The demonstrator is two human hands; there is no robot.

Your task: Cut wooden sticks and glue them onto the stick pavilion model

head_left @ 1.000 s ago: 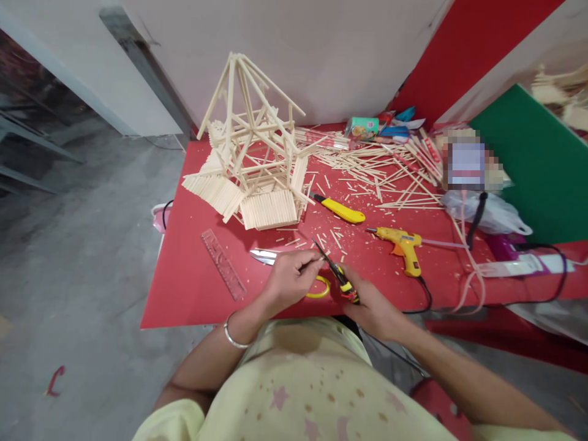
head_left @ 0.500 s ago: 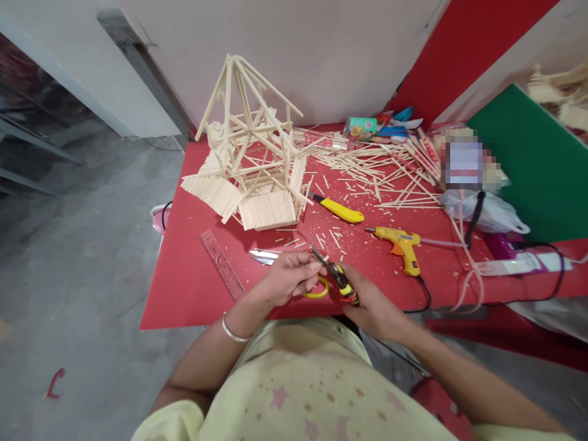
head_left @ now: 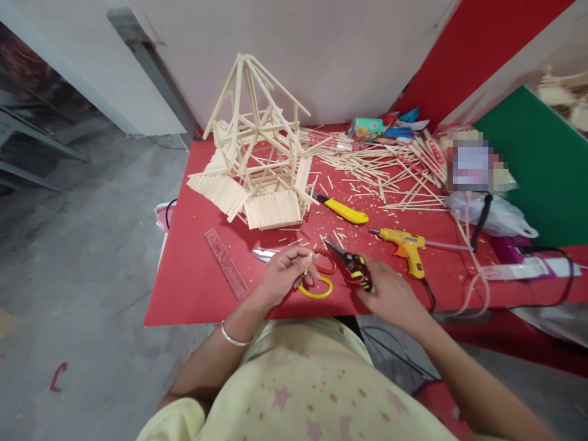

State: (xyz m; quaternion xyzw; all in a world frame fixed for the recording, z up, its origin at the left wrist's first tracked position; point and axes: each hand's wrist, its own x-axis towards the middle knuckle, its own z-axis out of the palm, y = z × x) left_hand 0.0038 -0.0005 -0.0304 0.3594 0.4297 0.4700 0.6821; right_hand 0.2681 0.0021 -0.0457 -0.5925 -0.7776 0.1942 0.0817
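My left hand [head_left: 288, 274] pinches a short piece of wooden stick [head_left: 311, 256] between thumb and fingers, over a pair of scissors. The scissors [head_left: 318, 293] lie on the red table with one yellow and one red handle loop; my hand hides their middle. My right hand [head_left: 390, 293] is wrapped round the black-and-yellow handles of a pair of snips [head_left: 357, 269]. Their narrow dark blades point up and left, apart from the left hand. Behind my hands stands a model frame [head_left: 257, 131] of pale sticks, with flat panels of sticks laid side by side around its base.
A yellow utility knife [head_left: 343, 210] lies beyond my hands. To the right is a yellow glue gun [head_left: 402, 246] with a cord. A clear ruler [head_left: 225, 263] lies at left. Loose sticks [head_left: 386, 165] and offcuts cover the back; a plastic bag [head_left: 489, 214] sits at right.
My right hand has drawn the snips rightward, away from my left hand. The scissors' handle loops show more now, and so does the short stick piece. The view has shifted slightly.
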